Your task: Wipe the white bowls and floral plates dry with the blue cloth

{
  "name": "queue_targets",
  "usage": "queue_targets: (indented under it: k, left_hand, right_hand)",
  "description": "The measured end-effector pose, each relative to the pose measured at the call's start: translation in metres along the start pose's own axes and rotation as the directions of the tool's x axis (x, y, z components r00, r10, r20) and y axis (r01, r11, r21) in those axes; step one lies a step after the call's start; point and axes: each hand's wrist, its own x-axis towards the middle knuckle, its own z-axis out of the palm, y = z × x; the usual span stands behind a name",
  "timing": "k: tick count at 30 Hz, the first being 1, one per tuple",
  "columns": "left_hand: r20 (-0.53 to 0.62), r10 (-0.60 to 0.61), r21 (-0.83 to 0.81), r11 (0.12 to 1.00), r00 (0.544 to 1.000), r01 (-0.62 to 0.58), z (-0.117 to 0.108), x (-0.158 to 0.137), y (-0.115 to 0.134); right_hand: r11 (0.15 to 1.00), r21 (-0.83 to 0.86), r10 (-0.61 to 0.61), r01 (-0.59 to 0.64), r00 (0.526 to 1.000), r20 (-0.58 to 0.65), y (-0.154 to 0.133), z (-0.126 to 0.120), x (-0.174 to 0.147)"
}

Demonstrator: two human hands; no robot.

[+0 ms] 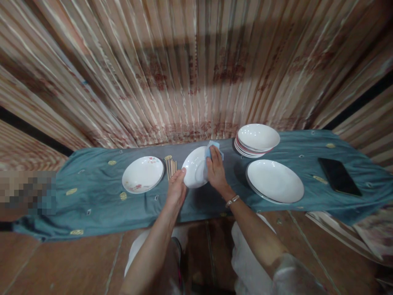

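Observation:
A white plate (pixel 194 170) is held tilted above the middle of the cloth-covered table. My left hand (pixel 177 186) grips its left rim, thumb on the near face. On the plate's right side, my right hand (pixel 215 168) presses a light blue cloth (pixel 214 144) against the rim, fingers closed over it. Several chopsticks (pixel 171 167) lie just beyond my left hand. To their left sits a flower-patterned plate (pixel 143 175), with another beneath it.
A stack of bowls (pixel 258 137) stands at the back right. Large white plates (pixel 275 181) are stacked in front of it. Farther right lies a black tablet or phone (pixel 339 176). The teal tablecloth (pixel 101 196) hangs over the front edge; a pleated curtain (pixel 196 82) rises behind.

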Motion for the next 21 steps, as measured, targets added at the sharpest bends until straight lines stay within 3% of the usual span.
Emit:
queue_targets:
  k: [7,14,21]
  left_hand:
    - [0.029,-0.009,0.031,0.999,1.000,0.008,0.005,-0.004,-0.003]
    - [0.004,0.011,0.016,1.000,1.000,-0.011,0.007,-0.002,-0.004]
    - [0.069,-0.006,0.058,0.998,0.998,0.002,0.009,-0.003,-0.004]
  right_hand:
    - [0.990,-0.103,-0.084,0.091,0.994,0.071,-0.024,-0.009,-0.006]
    - [0.942,-0.214,-0.210,0.257,0.952,0.221,-0.050,-0.012,-0.013]
    - [0.986,-0.132,-0.093,0.105,0.991,0.093,-0.028,-0.021,0.003]
